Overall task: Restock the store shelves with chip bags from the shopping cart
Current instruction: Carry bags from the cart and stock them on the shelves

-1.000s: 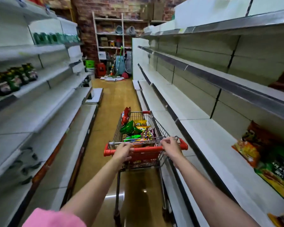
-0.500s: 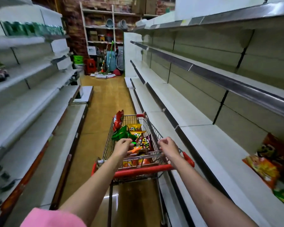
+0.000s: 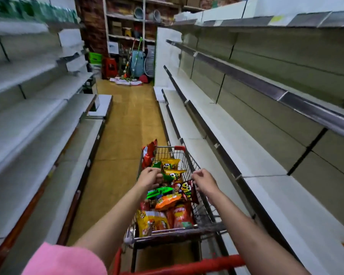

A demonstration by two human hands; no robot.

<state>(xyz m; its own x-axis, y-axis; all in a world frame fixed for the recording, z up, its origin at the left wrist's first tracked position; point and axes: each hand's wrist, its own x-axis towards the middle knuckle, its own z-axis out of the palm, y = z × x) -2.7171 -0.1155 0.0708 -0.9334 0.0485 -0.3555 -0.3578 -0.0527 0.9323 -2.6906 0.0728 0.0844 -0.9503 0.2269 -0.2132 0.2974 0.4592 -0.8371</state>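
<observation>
Cart handle [image 3: 187,264] nearest, both arms past it into the cart [image 3: 204,215]. Chip bags [image 3: 167,201] lie just under the hands. Left hand [image 3: 149,178] curled, looks to pinch a green bag [image 3: 168,178]; right hand [image 3: 204,181] pinches a dark bag [image 3: 188,192]. White shelf [image 3: 266,195] lies to the right, so right hand's nearer.

My cart [image 3: 197,171] is of grey wire with a red handle [image 3: 187,266]. The chip bags in it are yellow [image 3: 170,163], green [image 3: 160,191], orange [image 3: 167,201] and red [image 3: 182,216]. My sleeve [image 3: 66,261] is pink. The shelves [image 3: 286,195] are white with grey-green back panels, and the floor [image 3: 123,124] is ochre yellow.
</observation>
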